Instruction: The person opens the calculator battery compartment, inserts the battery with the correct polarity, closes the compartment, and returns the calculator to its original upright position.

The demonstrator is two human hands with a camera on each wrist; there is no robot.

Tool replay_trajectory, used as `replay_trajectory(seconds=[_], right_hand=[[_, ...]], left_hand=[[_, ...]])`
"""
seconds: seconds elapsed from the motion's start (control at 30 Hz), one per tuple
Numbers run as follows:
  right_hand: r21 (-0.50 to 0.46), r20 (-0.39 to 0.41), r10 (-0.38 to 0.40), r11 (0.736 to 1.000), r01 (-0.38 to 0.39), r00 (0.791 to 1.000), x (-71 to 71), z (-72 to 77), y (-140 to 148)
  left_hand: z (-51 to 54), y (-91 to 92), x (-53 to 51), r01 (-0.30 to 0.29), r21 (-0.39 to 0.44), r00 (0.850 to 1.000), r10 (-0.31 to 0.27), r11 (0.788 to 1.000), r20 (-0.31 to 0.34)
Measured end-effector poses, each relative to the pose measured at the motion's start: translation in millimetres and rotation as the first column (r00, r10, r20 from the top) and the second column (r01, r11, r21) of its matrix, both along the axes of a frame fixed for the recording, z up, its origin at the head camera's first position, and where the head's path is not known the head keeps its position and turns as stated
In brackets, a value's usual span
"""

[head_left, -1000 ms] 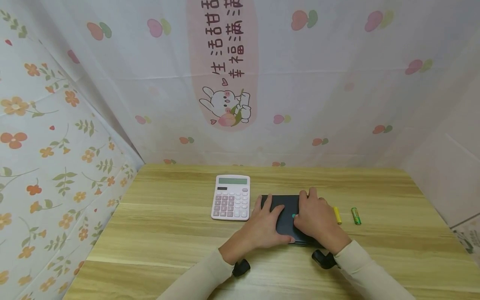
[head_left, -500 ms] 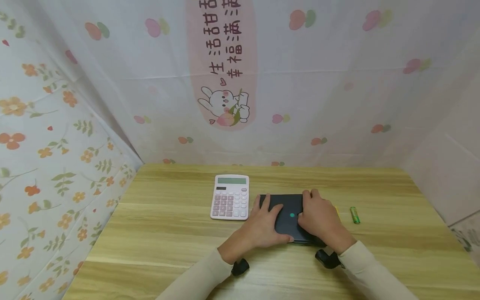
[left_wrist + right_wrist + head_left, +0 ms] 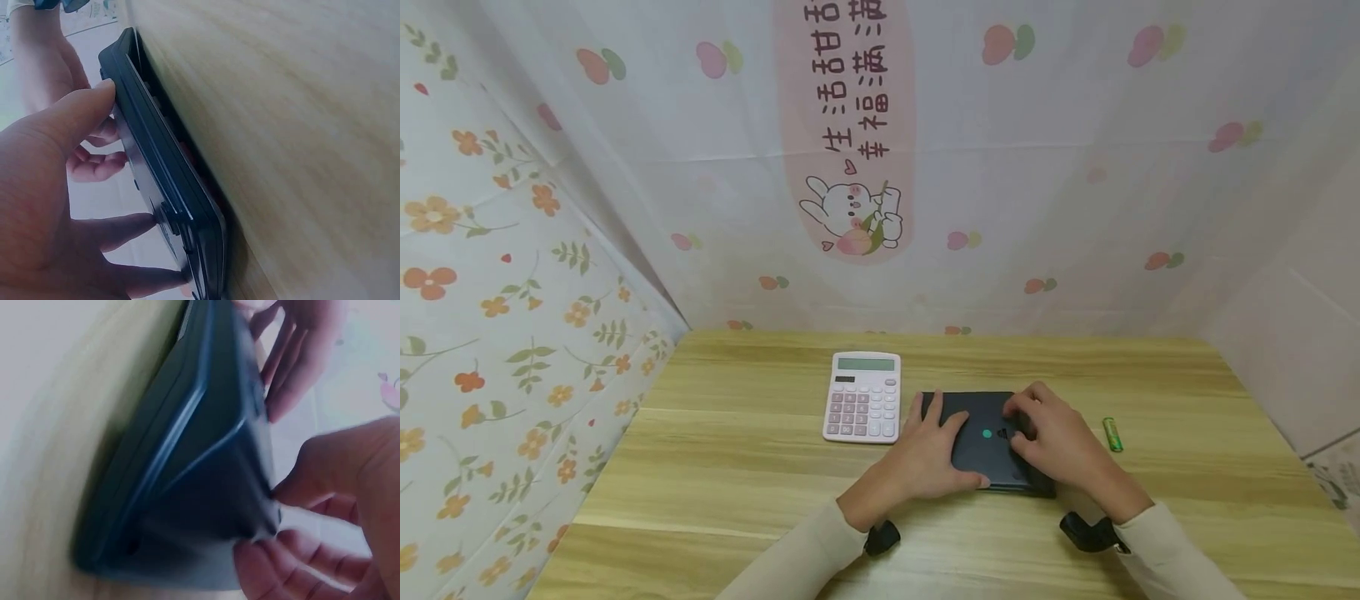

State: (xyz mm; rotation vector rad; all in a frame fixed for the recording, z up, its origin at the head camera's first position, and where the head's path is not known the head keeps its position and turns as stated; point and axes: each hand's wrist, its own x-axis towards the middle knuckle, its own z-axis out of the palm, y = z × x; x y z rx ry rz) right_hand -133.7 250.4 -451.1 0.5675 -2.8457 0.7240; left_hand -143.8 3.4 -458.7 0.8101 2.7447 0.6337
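Note:
A black calculator [image 3: 970, 417] lies face down on the wooden table, with a green round sticker [image 3: 987, 433] on its back. Rows of keys show dimly underneath in the left wrist view. My left hand [image 3: 925, 450] spans its left part, thumb along the near edge and fingertips [image 3: 140, 226] on the back and far edge. At its right part, my right hand [image 3: 1060, 433] has curled fingers and thumb around the raised end, beside a small dark notch [image 3: 1002, 433]. The right wrist view shows thumb and fingertips [image 3: 253, 559] meeting at that end's edge.
A white and pink calculator [image 3: 862, 397] lies face up to the left. One green battery [image 3: 1112, 434] sits right of my right hand. Printed cloth [image 3: 1045, 208] hangs behind the table [image 3: 722, 467] and at its left side.
My right hand has slid a little to the right, uncovering the sticker and the notch. It now hides the yellow battery seen earlier. The left hand stays in place.

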Motion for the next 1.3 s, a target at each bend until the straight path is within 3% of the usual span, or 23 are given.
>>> replay_trajectory(seconds=[0.33, 0.6, 0.8, 1.0, 1.3], right_hand=[[-0.066, -0.055, 0.167, 0.983, -0.17, 0.984, -4.1, -9.4, 10.4], [-0.025, -0.104, 0.316, 0.947, -0.32, 0.943, -13.7, -15.3, 15.6], [0.036, -0.167, 0.406, 0.913, -0.406, 0.898, -20.1, -16.1, 18.6], [0.066, -0.199, 0.454, 0.89, -0.451, 0.868, -24.8, -18.1, 20.5], [0.109, -0.227, 0.462, 0.887, -0.449, 0.857, -29.0, -22.4, 19.4]], left_hand=[[1.4, 0.8, 1.1, 0.006, -0.01, 1.0, -0.006, 1.0, -0.011], [0.1, 1.0, 0.4, 0.011, -0.016, 1.0, -0.011, 1.0, -0.016], [-1.2, 1.2, -0.1, 0.013, -0.023, 1.0, -0.013, 1.0, -0.019], [-1.0, 1.2, -0.1, 0.012, -0.021, 1.0, -0.012, 1.0, -0.019], [-1.8, 1.0, -0.6, 0.009, -0.014, 1.0, -0.009, 1.0, -0.016]])
